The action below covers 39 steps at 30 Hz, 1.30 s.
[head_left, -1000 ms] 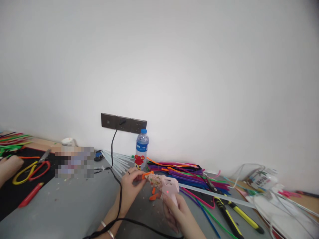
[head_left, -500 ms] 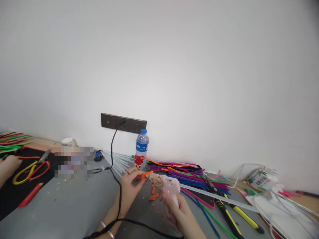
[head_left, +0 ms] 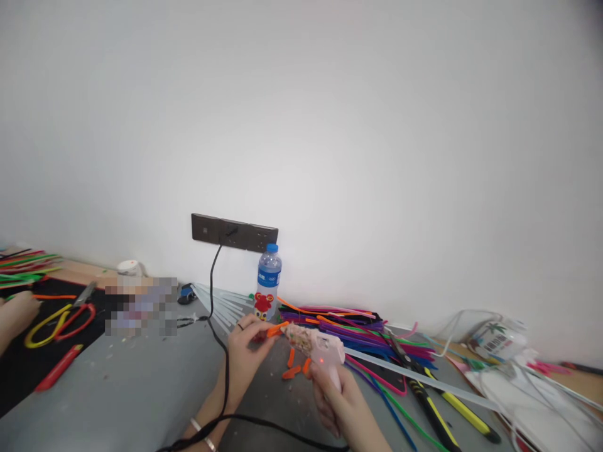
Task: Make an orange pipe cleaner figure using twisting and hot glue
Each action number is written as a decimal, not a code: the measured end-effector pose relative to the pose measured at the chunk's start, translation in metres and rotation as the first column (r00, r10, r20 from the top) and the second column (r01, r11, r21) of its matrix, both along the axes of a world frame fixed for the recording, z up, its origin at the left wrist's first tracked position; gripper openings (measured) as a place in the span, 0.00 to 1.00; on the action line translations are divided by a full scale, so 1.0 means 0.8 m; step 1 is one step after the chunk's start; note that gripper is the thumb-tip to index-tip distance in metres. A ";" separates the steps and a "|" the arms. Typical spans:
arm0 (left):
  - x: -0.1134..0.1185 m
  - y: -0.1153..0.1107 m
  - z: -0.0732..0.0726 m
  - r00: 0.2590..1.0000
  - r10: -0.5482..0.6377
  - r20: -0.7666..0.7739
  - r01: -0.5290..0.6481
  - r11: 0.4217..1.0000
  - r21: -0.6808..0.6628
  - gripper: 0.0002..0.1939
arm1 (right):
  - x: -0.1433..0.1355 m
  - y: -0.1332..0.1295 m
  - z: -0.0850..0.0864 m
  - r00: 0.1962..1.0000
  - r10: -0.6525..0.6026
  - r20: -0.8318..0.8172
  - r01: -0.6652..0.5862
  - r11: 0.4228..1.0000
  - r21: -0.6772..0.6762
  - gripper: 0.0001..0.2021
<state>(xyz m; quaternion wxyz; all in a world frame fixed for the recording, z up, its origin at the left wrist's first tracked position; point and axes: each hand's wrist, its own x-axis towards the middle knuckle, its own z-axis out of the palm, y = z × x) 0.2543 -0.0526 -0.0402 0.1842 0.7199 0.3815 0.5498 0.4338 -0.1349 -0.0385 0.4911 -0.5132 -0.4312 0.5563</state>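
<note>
My right hand [head_left: 332, 395] is wrapped round the handle of a pink hot glue gun [head_left: 327, 355], whose small red light is lit. A long clear glue stick [head_left: 414, 373] juts from the gun's back end. My left hand [head_left: 249, 345] pinches an orange pipe cleaner piece [head_left: 277, 328], its free end close to the gun's nozzle. Whether nozzle and piece touch I cannot tell. Short orange pieces [head_left: 291, 372] lie on the grey table below the gun. Just behind my left hand stands a water bottle [head_left: 269, 276] with a red figure in front of it.
A black cord [head_left: 227, 358] runs from the wall socket [head_left: 234, 231] across my left forearm. Bundled pipe cleaners [head_left: 353, 329] and yellow-black pliers [head_left: 436, 402] lie right. Scissors [head_left: 61, 323], a red-handled tool [head_left: 59, 369] and another person's hand [head_left: 19, 317] are left. Spare glue sticks [head_left: 221, 304] fan out behind.
My right hand has drawn the glue gun slightly to the right, away from the orange piece. Another orange piece now shows beside the handle. My left hand has hardly moved.
</note>
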 end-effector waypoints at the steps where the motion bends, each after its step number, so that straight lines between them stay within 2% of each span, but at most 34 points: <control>1: 0.000 0.000 0.000 1.000 0.001 0.009 -0.001 1.000 0.008 0.05 | 0.000 0.000 0.000 1.000 0.001 0.001 -0.001 1.000 0.004 0.28; 8: -0.001 -0.002 -0.003 1.000 0.018 0.018 -0.019 1.000 0.024 0.04 | 0.001 0.001 -0.002 0.999 -0.018 0.035 0.017 0.999 0.034 0.28; 12: -0.002 -0.002 -0.004 1.000 0.024 0.012 -0.024 0.999 0.022 0.04 | -0.001 0.001 -0.005 0.996 -0.069 0.061 0.066 0.997 0.049 0.27; 15: -0.002 -0.001 0.000 1.000 0.025 0.005 -0.025 1.000 0.019 0.05 | -0.003 0.002 -0.003 0.989 -0.137 0.061 0.135 0.990 0.046 0.30; 19: -0.001 -0.001 0.003 1.000 0.019 0.007 -0.019 1.000 0.019 0.05 | -0.003 0.003 0.002 0.984 -0.155 0.092 0.151 0.987 0.052 0.33; 25: -0.001 -0.002 0.000 0.997 0.055 0.050 -0.056 0.998 0.031 0.04 | -0.005 0.001 0.005 0.976 -0.213 0.038 0.210 0.975 0.073 0.29; 28: -0.003 -0.001 -0.001 0.997 0.053 0.053 -0.054 0.998 0.020 0.04 | -0.004 -0.002 0.007 0.984 -0.175 -0.026 0.176 0.980 0.089 0.26; 32: -0.004 -0.001 0.001 0.998 0.038 0.052 -0.039 0.999 0.016 0.04 | -0.004 -0.004 0.011 0.990 -0.104 -0.098 0.109 0.993 0.052 0.26; 39: -0.001 -0.005 0.006 0.998 0.035 0.056 -0.036 0.999 0.020 0.05 | -0.004 -0.005 0.012 0.998 -0.039 -0.041 0.040 0.998 0.037 0.28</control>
